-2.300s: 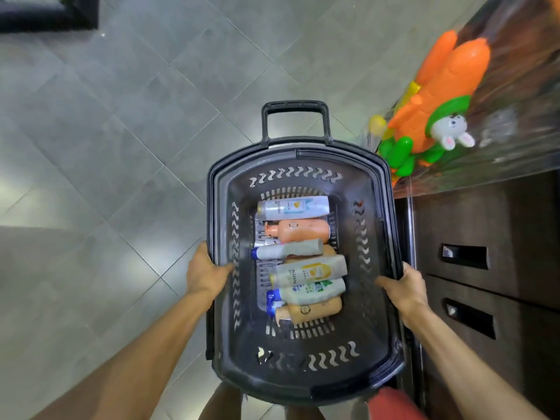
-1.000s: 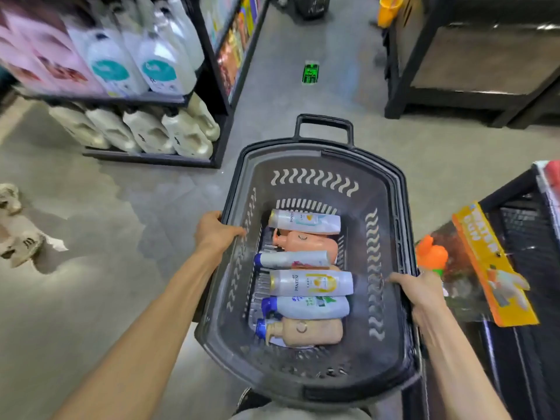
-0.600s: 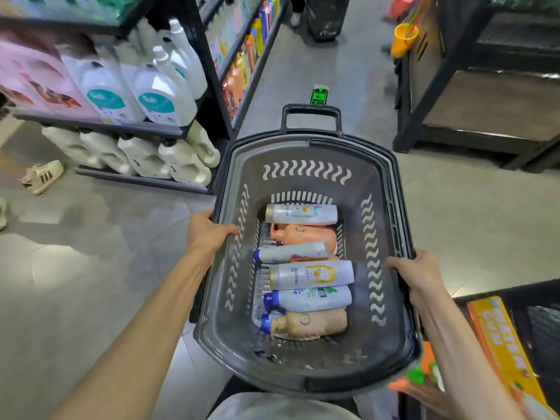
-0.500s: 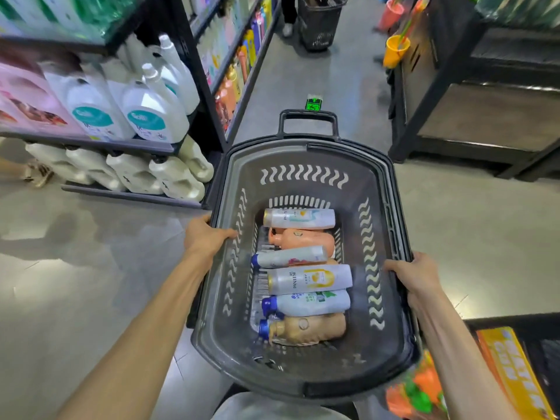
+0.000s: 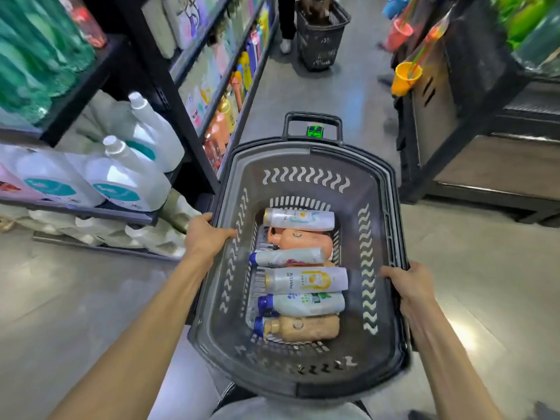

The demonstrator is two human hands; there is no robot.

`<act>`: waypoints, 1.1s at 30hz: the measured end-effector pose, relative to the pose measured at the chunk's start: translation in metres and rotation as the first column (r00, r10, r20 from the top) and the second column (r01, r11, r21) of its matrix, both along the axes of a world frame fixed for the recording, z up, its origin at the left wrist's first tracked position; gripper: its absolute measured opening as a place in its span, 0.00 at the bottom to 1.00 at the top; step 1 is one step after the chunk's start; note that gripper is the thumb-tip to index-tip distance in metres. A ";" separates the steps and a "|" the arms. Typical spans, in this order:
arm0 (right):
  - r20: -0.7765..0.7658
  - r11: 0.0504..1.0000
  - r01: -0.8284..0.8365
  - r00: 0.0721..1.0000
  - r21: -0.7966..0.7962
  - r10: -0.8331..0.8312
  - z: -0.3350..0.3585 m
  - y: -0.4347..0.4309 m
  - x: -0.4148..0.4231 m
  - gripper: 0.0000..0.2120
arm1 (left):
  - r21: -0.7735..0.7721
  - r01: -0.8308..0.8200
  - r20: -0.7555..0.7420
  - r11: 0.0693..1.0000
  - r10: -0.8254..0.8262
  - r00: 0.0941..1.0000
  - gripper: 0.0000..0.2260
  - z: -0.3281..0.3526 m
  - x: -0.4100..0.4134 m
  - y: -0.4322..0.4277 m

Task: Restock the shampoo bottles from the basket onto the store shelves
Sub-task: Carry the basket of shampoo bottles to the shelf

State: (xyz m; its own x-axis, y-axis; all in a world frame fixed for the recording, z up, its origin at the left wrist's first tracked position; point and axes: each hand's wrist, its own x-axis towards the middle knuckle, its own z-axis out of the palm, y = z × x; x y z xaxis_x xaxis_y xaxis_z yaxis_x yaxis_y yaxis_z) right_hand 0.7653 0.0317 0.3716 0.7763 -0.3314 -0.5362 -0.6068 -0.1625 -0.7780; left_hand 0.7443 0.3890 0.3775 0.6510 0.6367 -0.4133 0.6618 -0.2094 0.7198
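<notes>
Step in hand, as we judge it: the carry. We hold the basket (image 5: 391,207) out in front of us above the floor (image 5: 485,268), facing down an aisle. Our left hand (image 5: 206,237) grips the left rim, fingers hooked over the edge into the basket. Our right hand (image 5: 409,283) grips the right rim, fingers wrapped over it the same way. Neither hand has a bottle.

The shampoo bottles (image 5: 300,277) are all in the basket bottom, lying on their sides in a stack, about six showing, with a white one (image 5: 298,219) farthest from us and a tan one (image 5: 300,327) nearest. None is shelved yet, so restocking proper hasn't started.

The store shelves (image 5: 230,86) with small coloured bottles run along the left of the aisle ahead. Just left of the basket stand big white jugs (image 5: 121,180), so that is likely the wrong section. Another basket (image 5: 321,34) stands farther down the aisle beside a person's legs.

Next move calls for closing in on the left shelving, then setting the basket down or propping it so one hand comes free. Then we take the top bottle by its body.
</notes>
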 end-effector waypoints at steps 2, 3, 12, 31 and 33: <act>-0.006 1.000 -0.022 1.000 0.017 0.022 -0.008 0.006 0.055 0.11 | -0.006 -0.037 0.011 0.999 0.037 0.999 0.41 -0.004 0.045 0.005; -0.005 0.999 -0.035 0.999 0.031 0.035 -0.011 0.009 0.082 0.12 | -0.009 -0.058 0.018 0.998 0.059 0.998 0.41 -0.005 0.067 0.006; 0.031 0.992 -0.117 0.993 0.048 0.116 0.015 0.052 0.297 0.12 | -0.021 -0.129 0.015 0.991 0.129 0.992 0.41 0.003 0.258 0.041; -0.031 0.999 -0.038 0.999 0.014 0.039 -0.029 0.194 0.659 0.12 | -0.038 -0.091 -0.003 0.995 0.091 0.996 0.39 -0.046 0.643 0.185; -0.051 0.998 -0.056 0.997 0.027 0.058 -0.038 0.207 0.697 0.12 | -0.009 -0.102 -0.018 0.995 0.101 0.995 0.39 -0.053 0.675 0.196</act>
